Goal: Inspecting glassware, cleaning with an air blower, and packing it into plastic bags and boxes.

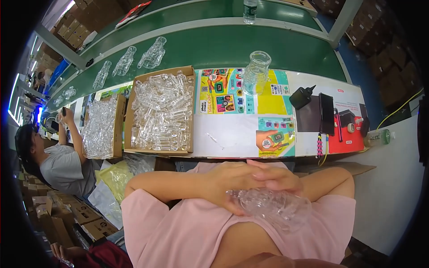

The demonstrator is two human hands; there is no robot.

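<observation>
Standing on the table were two boxes and one clear jar; left hand and right hand overlapped, elbows bent outward, gripping one clear bottle before the chest.

Held vessel: colourless, transparent. Right of brown carton: yellow-and-turquoise printed sheet, black bottle, red sheet. Beyond carton: plain green bench.
</observation>
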